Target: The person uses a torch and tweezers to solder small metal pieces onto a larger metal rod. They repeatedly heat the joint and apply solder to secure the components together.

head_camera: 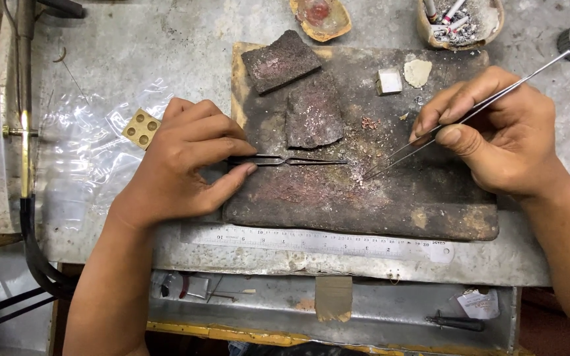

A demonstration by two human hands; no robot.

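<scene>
Left hand [179,165] pinching dark tweezers [288,160] flat on the scorched soldering block [390,204]. Right hand [503,135] gripping long steel tweezers [470,112], tips down in the silvery filings [359,173] mid-block. Steel ruler [318,242] just below on the bench [166,46].

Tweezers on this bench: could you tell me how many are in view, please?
2: dark tweezers under the left hand; long steel tweezers in the right hand.

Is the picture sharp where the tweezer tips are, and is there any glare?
Head view: sharp across the dark block and both tweezer tips, no motion blur on the left hand or right hand; mild glare on the plastic sheet and steel ruler; soft, even light.
</scene>
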